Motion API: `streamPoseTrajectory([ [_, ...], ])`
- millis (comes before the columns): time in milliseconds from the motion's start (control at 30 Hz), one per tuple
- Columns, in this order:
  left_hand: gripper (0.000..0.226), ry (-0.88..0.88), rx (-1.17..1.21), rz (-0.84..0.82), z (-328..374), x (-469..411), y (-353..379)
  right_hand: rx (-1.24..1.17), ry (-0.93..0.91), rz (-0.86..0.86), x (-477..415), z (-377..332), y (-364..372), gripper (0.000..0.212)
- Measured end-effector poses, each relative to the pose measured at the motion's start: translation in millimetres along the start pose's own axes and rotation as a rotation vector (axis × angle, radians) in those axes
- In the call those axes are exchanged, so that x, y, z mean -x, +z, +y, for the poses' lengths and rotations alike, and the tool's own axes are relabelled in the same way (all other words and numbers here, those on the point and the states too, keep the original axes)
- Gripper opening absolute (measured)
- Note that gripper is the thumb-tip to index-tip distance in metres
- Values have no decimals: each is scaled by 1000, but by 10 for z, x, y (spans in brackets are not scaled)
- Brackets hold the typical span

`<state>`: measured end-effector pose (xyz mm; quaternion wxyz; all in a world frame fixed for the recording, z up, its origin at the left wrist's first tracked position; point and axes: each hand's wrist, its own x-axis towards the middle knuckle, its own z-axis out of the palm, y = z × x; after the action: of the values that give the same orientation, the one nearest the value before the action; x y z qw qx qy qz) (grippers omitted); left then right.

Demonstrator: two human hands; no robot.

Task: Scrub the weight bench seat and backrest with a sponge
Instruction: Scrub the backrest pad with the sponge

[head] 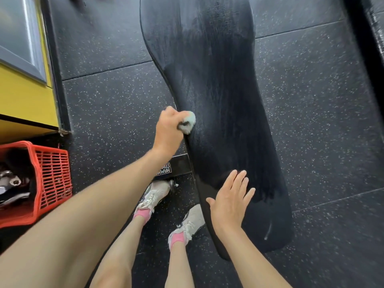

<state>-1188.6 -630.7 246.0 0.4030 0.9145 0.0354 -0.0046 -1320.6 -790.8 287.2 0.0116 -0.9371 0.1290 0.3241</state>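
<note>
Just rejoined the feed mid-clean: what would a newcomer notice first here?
The long black bench runs up the middle, its pad streaked wet. At its left edge the left hand grips a pale sponge, while the right hand lies spread open over the near end. A red basket sits on the floor at far left.

Bench pad (218, 121): runs off the frame at 12 o'clock, so we do not see its far end. The frame under it is almost wholly hidden.

Sponge (188, 123): mostly buried in the curled fingers of the left hand (168, 132) and motion-blurred. We cannot tell its shape.

Right hand (228, 202): lies flat and covers a patch of the pad at 6 o'clock.

Frame label (164, 169): half covered by the left forearm (116, 183). We cannot read the full lettering.

Red basket (54, 175): cut by the edge at 9 o'clock. We cannot identify its metal contents.

Shoe (193, 221): the toe is tucked behind the pad's edge.
</note>
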Motion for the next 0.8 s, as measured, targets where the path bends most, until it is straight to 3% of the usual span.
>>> streamPoseTrajectory([
  [167, 60, 479, -195, -524, -183, 391, -56, -6, -4, 7, -18, -9, -14, 107],
  [233, 60, 429, -243, -475, -216, 197, -98, 24, -8, -11, -19, -2, -30, 104],
  [333, 60, 50, -168, -168, -67, 167, 49, 15, -12, -14, -18, 26, -28, 96],
  [400, 57, -64, -164, -70, 148, 411, 234, -54, -29, 43, -13, 35, -3, 87],
  [467, 47, 125, -192, -189, 309, 795, 397, -149, -20, 152, -16, 89, 50, 72],
  [567, 49, 607, -230, -611, 344, 1223, 408, -204, 23, 179, 31, 248, 70, 70],
  [633, 52, 700, -246, -722, 229, 1111, 347, -212, 30, 165, 78, 379, 68, 73],
  [700, 54, 585, -273, -615, 163, 945, 341, -231, 73, 169, 96, 511, 100, 72],
  [800, 63, 199, -178, -312, 260, 1018, 478, -249, 161, 183, 115, 685, 136, 67],
])
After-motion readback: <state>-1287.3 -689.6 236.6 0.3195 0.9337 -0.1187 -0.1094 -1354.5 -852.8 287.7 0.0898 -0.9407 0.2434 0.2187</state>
